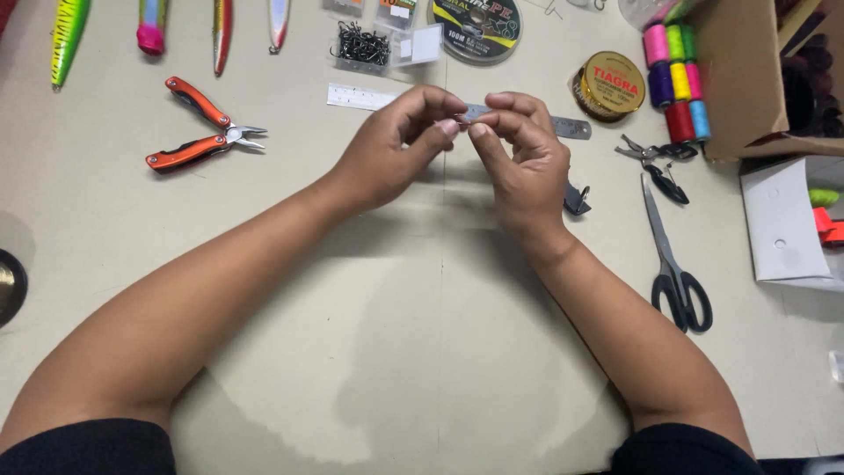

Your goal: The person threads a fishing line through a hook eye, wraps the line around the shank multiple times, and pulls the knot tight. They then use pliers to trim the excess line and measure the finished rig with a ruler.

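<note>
My left hand (396,145) and my right hand (523,158) meet above the middle of the beige table (396,352). Their fingertips pinch one tiny metal piece (461,118), probably a small hook or ring; it is too small to tell which. Both hands hover over a steel ruler (576,128) that lies flat behind them. A small dark clip (577,200) rests just right of my right wrist.
Orange-handled multi-tool pliers (200,128) lie at left, fishing lures (68,31) along the top edge. A clear box of hooks (362,46), a line spool (476,28) and a gold spool (610,84) sit behind. Thread bobbins (677,79), small pliers (659,158), scissors (673,264) and boxes (787,229) are at right.
</note>
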